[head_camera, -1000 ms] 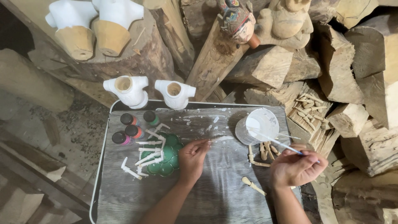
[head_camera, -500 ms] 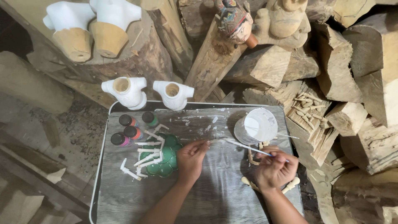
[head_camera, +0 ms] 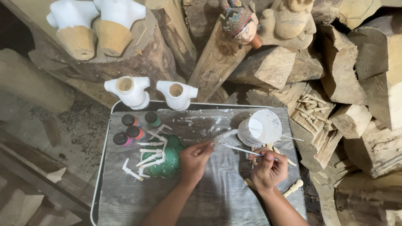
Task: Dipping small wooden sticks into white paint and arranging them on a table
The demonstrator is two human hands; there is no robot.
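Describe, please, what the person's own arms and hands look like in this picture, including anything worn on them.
Both forearms enter from the bottom edge and are bare, with no sleeve reaching as far as the picture shows. The left hand and the right hand wear no gloves, and no watch, bracelet or ring can be made out. Whether paint marks the fingers is too small to tell.

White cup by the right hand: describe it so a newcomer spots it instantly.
Start at the grey tray in the lower half of the view and go to its far right corner. The white cup sits there, just beyond the right hand. It is the only wide open container, smeared white inside, unlike the small dark-capped paint bottles on the left.
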